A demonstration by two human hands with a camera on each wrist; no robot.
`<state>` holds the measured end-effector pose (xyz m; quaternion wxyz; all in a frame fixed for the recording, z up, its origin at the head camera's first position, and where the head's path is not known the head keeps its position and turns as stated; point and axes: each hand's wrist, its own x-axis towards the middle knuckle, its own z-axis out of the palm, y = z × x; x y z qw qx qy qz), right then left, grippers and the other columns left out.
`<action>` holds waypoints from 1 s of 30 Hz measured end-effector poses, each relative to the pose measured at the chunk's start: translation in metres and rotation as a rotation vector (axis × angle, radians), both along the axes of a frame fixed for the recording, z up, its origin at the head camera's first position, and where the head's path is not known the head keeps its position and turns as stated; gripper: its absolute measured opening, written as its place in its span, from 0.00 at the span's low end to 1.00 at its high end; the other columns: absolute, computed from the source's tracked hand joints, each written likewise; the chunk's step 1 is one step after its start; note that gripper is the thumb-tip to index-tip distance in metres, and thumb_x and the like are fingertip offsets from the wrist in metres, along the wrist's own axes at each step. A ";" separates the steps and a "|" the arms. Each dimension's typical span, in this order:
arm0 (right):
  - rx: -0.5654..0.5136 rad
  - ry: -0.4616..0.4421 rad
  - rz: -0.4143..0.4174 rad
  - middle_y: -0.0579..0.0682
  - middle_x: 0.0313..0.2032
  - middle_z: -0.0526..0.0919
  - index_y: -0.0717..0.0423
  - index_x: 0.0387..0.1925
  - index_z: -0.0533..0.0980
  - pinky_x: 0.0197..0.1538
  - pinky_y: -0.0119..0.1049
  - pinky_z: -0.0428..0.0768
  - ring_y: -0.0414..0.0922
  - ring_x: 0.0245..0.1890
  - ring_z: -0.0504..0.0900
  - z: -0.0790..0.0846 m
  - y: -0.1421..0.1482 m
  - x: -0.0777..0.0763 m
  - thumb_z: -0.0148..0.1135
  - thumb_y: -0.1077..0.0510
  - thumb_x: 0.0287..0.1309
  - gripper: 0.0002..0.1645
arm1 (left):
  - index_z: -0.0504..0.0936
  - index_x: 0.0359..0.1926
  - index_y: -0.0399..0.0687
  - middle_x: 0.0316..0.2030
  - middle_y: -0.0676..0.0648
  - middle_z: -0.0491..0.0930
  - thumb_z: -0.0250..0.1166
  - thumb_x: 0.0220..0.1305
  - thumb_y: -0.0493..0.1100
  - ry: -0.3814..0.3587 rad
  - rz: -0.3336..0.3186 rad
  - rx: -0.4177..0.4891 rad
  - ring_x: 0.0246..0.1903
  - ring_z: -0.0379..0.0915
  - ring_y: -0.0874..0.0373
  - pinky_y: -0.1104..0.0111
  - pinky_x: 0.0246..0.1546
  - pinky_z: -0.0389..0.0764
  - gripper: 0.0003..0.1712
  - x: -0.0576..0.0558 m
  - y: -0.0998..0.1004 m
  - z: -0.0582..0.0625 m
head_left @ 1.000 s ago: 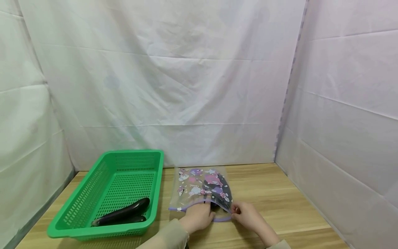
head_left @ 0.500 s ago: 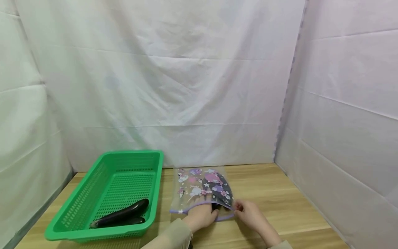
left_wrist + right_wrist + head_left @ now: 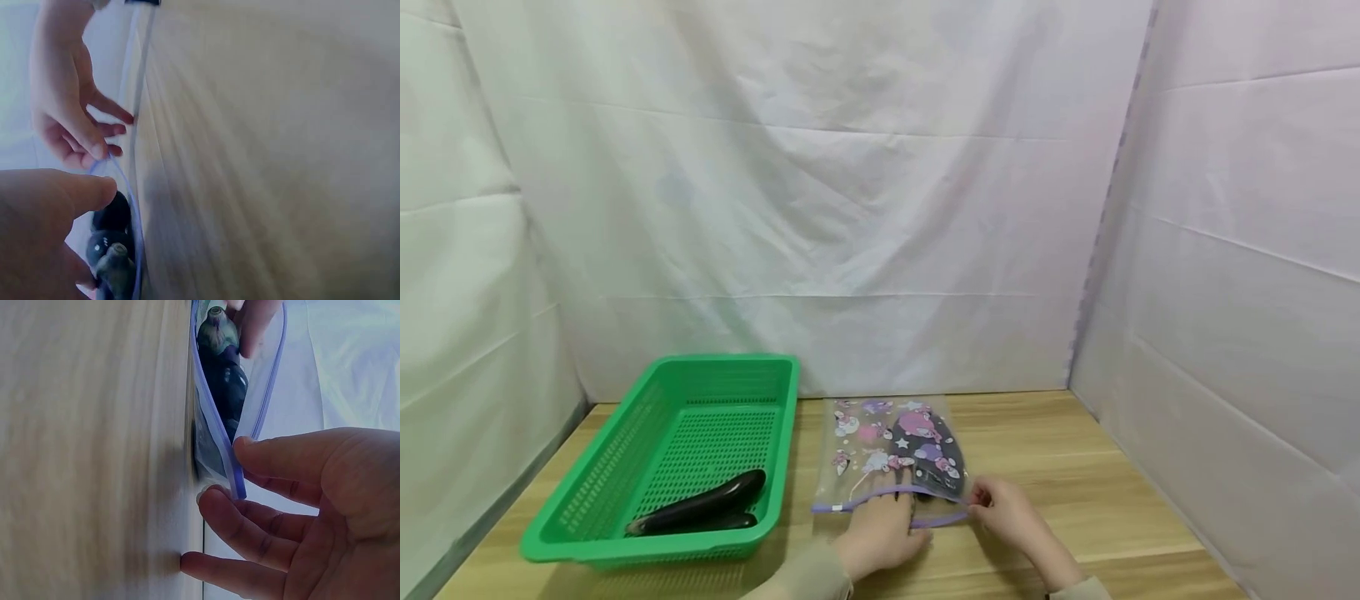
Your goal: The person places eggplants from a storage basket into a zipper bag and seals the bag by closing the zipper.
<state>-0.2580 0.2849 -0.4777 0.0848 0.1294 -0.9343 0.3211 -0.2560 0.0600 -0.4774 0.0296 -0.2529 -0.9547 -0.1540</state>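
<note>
A clear zip bag (image 3: 865, 475) with purple edging and pink and white cartoon prints lies flat, its mouth toward me. Dark eggplants (image 3: 228, 381) lie in its right half, stem ends near the mouth. My left hand (image 3: 883, 533) reaches in at the mouth, straight fingers showing through the printed film and thumb outside. With thumb and fingers, my right hand (image 3: 1003, 510) pinches the purple edge at the bag's right corner. In the right wrist view the mouth gapes in a V beside that thumb. The left wrist view shows an eggplant (image 3: 115, 250) below my left thumb.
A green plastic basket (image 3: 788, 450) stands to the left of the bag. Two more eggplants (image 3: 707, 502) lie in its near end. The wooden table (image 3: 1075, 492) is backed and flanked by white cloth walls (image 3: 850, 208).
My left hand has drawn back slightly, its fingers now spread straight under the film. The bag's mouth lies flatter. My right hand keeps its pinch on the corner. The view has shifted a little.
</note>
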 end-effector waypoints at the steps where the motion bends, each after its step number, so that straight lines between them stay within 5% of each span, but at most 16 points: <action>1: 0.001 0.000 -0.001 0.40 0.20 0.73 0.52 0.21 0.73 0.27 0.32 0.70 0.36 0.22 0.68 0.000 0.000 0.000 0.70 0.67 0.45 0.12 | 0.62 0.69 0.31 0.60 0.32 0.70 0.64 0.57 0.65 -0.023 -0.008 -0.003 0.57 0.69 0.38 0.49 0.55 0.71 0.52 0.004 -0.001 0.001; 14: 0.009 -0.034 -0.015 0.42 0.20 0.72 0.53 0.22 0.74 0.25 0.32 0.70 0.38 0.21 0.69 0.007 0.000 0.002 0.69 0.67 0.45 0.11 | 0.63 0.70 0.39 0.67 0.34 0.62 0.61 0.57 0.70 -0.050 -0.180 -0.179 0.67 0.58 0.43 0.55 0.64 0.62 0.52 0.047 -0.025 0.024; 18: 0.005 -0.034 -0.005 0.42 0.20 0.73 0.54 0.22 0.74 0.25 0.32 0.70 0.38 0.20 0.69 0.008 -0.001 0.002 0.70 0.67 0.45 0.11 | 0.66 0.69 0.40 0.66 0.36 0.66 0.61 0.58 0.70 0.027 -0.226 -0.239 0.66 0.62 0.45 0.56 0.61 0.66 0.49 0.054 -0.037 0.029; 24: 0.021 -0.016 -0.001 0.41 0.19 0.72 0.52 0.21 0.73 0.25 0.32 0.69 0.37 0.20 0.68 0.006 -0.002 0.002 0.70 0.67 0.43 0.13 | 0.67 0.68 0.38 0.64 0.36 0.67 0.57 0.63 0.67 0.099 -0.282 -0.207 0.64 0.64 0.45 0.57 0.60 0.68 0.45 0.063 -0.061 0.035; 30: 0.019 -0.007 -0.010 0.41 0.19 0.71 0.52 0.21 0.73 0.26 0.32 0.68 0.37 0.21 0.67 0.005 -0.001 0.002 0.70 0.67 0.42 0.13 | 0.68 0.67 0.38 0.63 0.36 0.69 0.49 0.62 0.75 0.193 -0.378 -0.184 0.63 0.65 0.44 0.55 0.58 0.70 0.50 0.069 -0.088 0.056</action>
